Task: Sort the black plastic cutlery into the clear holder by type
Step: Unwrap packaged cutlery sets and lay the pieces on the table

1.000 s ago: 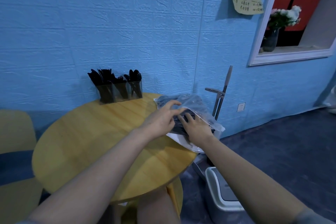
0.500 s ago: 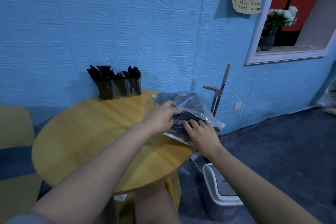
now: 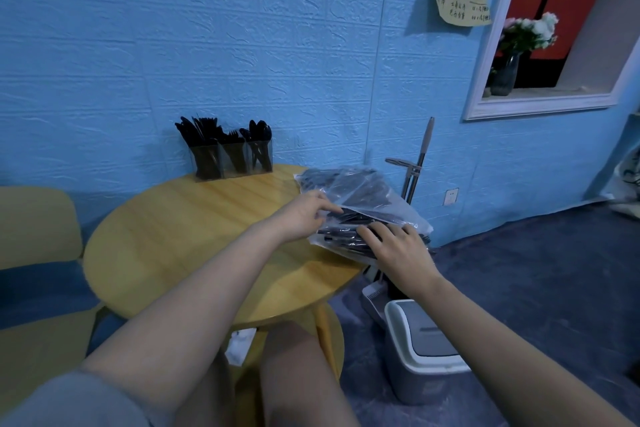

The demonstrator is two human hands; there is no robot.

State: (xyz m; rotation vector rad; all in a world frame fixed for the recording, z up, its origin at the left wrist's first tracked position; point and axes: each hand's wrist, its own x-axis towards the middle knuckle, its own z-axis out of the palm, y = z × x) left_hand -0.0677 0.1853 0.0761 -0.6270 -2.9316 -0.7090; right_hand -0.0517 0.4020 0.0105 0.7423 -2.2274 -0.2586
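**Two hands on the bag, nothing drawn out yet**

Both of my hands work at one spot, so I place everything from there. Under them lies the round wooden table (image 3: 180,239), and at its near right edge the clear plastic bag (image 3: 363,191) of black cutlery (image 3: 346,236), partly overhanging the rim. Well away from my hands, across the table against the blue wall, stands the clear holder (image 3: 232,159); its three compartments already carry pieces upright.

My left hand (image 3: 304,218) pinches the bag's upper film and lifts it open. My right hand (image 3: 398,250) lies just beside it, fingers spread flat on the cutlery at the mouth, pressing and gripping nothing.

I judge this to be the fetching step. Next I need to curl my right fingers round a few handles, draw them clear of the film, then read their type before the long reach to the holder. Inside the bag they look like a dark, glossy tangle; I cannot tell the types apart.
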